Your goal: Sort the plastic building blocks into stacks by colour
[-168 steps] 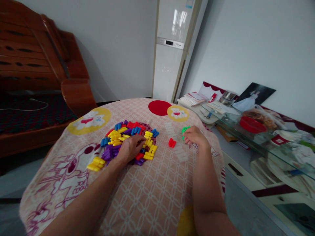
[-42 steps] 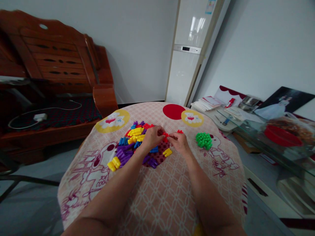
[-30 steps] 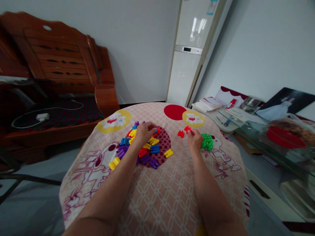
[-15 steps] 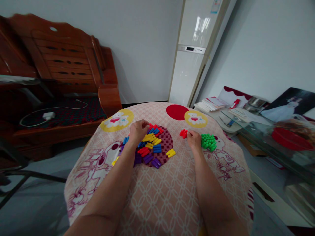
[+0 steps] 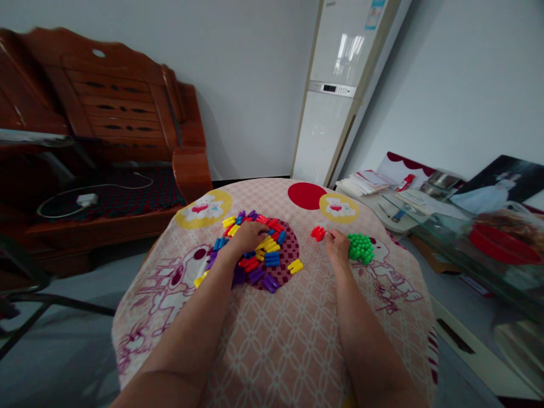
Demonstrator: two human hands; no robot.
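Red blocks (image 5: 317,233) just got bunched up, so they're one cluster outside the mixed pile (image 5: 272,259); right hand (image 5: 337,246) pinching one, left hand (image 5: 249,237) dipped lower, can't tell its grip

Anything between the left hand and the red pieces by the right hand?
Yes, the right side of the mixed pile, including a blue piece. The loose yellow piece sits nearer the camera, off the line from the left hand.
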